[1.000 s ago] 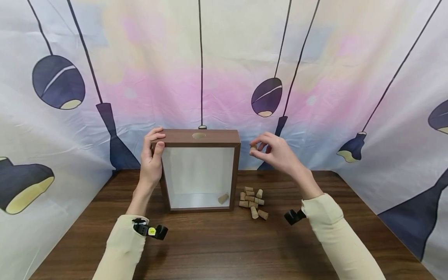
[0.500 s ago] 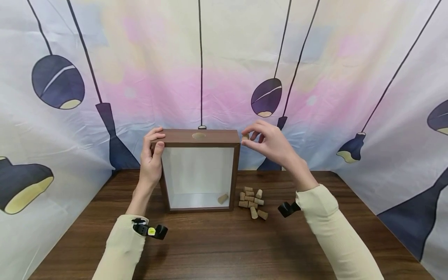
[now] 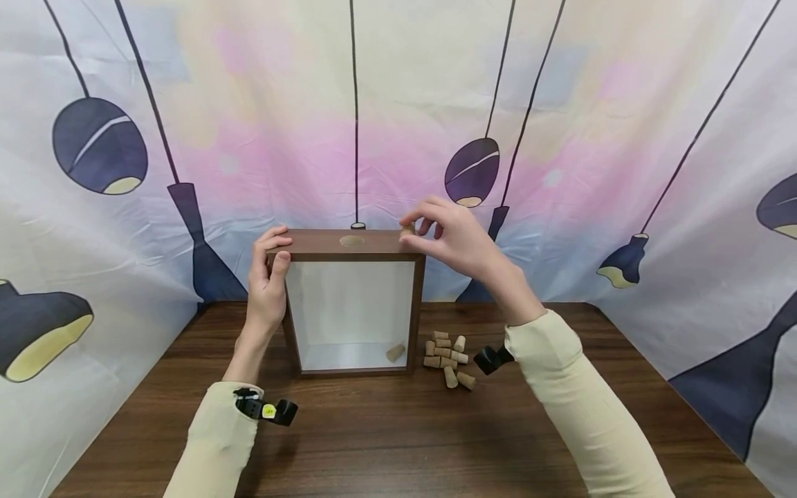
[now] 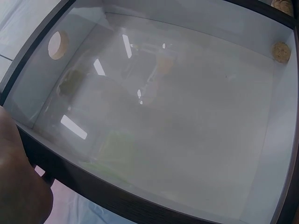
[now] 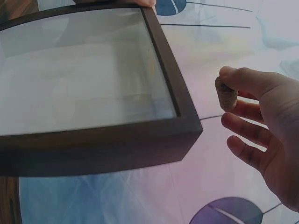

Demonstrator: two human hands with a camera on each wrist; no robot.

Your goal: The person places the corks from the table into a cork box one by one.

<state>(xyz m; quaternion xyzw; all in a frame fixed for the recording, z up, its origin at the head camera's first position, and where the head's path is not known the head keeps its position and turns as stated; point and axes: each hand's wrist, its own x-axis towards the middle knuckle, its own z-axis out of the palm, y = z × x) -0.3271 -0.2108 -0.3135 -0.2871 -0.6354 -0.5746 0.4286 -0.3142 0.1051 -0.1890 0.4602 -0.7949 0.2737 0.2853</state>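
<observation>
A brown-framed shadow box (image 3: 418, 318) with a clear front stands upright on the table, a round hole (image 3: 352, 241) in its top side. My left hand (image 3: 268, 297) grips its upper left corner, thumb on the front and fingers over the top. Between thumb and fingertips my right hand (image 3: 457, 238) pinches a tapered cork (image 5: 226, 94), held just over the box's top right corner. Inside the box, one cork (image 3: 395, 353) lies in the lower right corner. The left wrist view looks through the front at that cork (image 4: 281, 52) and at the hole (image 4: 58, 45).
Several loose corks (image 3: 450, 361) lie in a cluster on the wooden table (image 3: 398, 436), just right of the box. A printed cloth (image 3: 398, 124) with lamp drawings hangs behind and at both sides.
My right hand has moved left and up with the cork, from beside the box to above its top right corner. The left hand keeps its grip on the box.
</observation>
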